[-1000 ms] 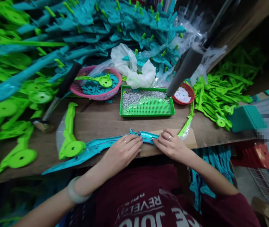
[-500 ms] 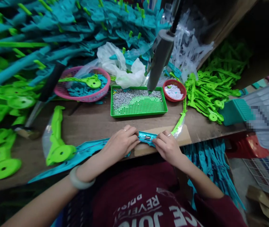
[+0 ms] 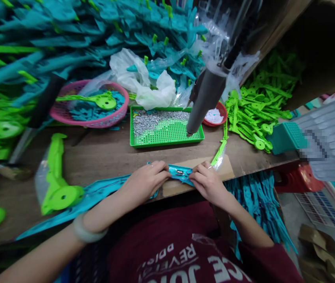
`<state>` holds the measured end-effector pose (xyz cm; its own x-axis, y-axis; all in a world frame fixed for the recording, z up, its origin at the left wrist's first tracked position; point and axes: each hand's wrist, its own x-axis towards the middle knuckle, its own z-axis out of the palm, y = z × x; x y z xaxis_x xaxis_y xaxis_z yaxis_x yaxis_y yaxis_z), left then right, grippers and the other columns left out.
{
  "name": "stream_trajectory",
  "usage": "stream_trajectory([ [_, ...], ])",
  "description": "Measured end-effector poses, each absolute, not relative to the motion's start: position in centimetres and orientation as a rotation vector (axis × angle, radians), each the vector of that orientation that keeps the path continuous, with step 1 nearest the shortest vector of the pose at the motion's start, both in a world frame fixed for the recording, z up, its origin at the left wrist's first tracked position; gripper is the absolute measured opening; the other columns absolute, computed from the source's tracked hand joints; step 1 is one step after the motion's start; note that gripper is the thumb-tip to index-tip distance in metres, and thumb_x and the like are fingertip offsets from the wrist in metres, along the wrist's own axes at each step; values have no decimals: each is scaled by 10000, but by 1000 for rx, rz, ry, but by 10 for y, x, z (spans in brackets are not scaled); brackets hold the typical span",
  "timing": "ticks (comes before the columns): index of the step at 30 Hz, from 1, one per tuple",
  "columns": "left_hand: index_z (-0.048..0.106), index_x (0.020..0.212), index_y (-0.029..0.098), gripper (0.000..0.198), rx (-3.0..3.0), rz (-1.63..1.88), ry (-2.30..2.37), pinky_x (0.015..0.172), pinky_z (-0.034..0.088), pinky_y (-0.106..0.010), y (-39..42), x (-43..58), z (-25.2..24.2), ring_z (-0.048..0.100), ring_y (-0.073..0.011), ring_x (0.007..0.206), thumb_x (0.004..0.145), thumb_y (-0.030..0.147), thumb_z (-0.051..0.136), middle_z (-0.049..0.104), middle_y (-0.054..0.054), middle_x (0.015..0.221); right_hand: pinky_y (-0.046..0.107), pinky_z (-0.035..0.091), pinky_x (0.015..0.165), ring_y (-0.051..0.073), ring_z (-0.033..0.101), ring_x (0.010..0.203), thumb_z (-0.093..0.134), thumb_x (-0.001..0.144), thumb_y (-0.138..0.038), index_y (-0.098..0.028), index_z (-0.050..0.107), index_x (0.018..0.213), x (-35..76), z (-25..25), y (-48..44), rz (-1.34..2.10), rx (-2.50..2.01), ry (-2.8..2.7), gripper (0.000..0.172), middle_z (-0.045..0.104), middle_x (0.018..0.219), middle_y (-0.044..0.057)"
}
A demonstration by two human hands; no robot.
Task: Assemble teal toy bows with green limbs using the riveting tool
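A long teal plastic toy part lies along the front edge of the wooden table. My left hand is closed over it left of its grip end. My right hand pinches the same part from the right. Between the two hands a short teal stretch with a small metal piece shows. A piece of cardboard lies under the right hand.
A green tray holds small silver screws. A grey hanging power screwdriver dangles over it. Behind stand a pink basket, a small red bowl and white bags. Teal parts are heaped at the back, green parts at the right and left.
The view has drifted right, so the table's things sit further left. The hanging screwdriver has swung over the tray. Both hands stay on the teal part, gripping it closer together.
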<state>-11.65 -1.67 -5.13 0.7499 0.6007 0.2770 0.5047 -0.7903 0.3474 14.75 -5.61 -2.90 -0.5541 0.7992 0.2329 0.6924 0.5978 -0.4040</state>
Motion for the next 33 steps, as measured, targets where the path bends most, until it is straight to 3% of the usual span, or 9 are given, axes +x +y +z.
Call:
stream_trajectory([
  [9, 633, 966, 191, 220, 2762, 438, 1017, 642, 472, -310, -20, -112, -48, 568, -185, 730, 988, 116, 427, 613, -53, 920, 363, 431, 787, 223, 475, 875, 499, 1020, -196, -179, 669, 941, 142, -31, -54, 364, -1323, -2433, 188, 618, 917, 83],
  [15, 662, 1041, 200, 211, 2896, 530, 878, 695, 492, -343, -22, -112, -52, 599, -215, 806, 954, 107, 494, 645, -70, 986, 383, 422, 736, 254, 440, 902, 560, 961, -137, -159, 664, 852, 130, -30, -50, 191, -1490, -2595, 152, 576, 982, 118],
  [20, 682, 1052, 154, 205, 2927, 555, 836, 778, 500, -386, -25, -109, -43, 599, -242, 870, 958, 179, 502, 649, -97, 1014, 394, 453, 774, 261, 451, 931, 565, 975, -157, -134, 653, 904, 133, -23, -44, 159, -1502, -2667, 115, 570, 1006, 125],
  [24, 691, 906, 141, 228, 3041, 576, 910, 757, 468, -388, -32, -97, -39, 576, -255, 849, 999, 230, 503, 629, -95, 912, 391, 455, 781, 263, 446, 956, 534, 997, -170, -125, 655, 961, 139, -16, -31, 154, -1316, -2884, 134, 575, 1062, 139],
  [29, 693, 877, 115, 240, 3144, 446, 930, 736, 438, -386, -40, -87, -38, 576, -266, 850, 924, 26, 475, 628, -106, 898, 371, 428, 735, 254, 461, 934, 485, 1009, -151, -117, 652, 890, 138, -1, -10, 145, -1057, -3120, 208, 582, 1008, 140],
  [33, 692, 841, 123, 223, 3089, 432, 1009, 710, 417, -381, -42, -86, -41, 572, -261, 832, 911, 21, 506, 629, -94, 878, 371, 406, 751, 249, 458, 933, 463, 1031, -210, -155, 627, 912, 141, 8, -5, 145, -778, -3138, 210, 598, 940, 106],
])
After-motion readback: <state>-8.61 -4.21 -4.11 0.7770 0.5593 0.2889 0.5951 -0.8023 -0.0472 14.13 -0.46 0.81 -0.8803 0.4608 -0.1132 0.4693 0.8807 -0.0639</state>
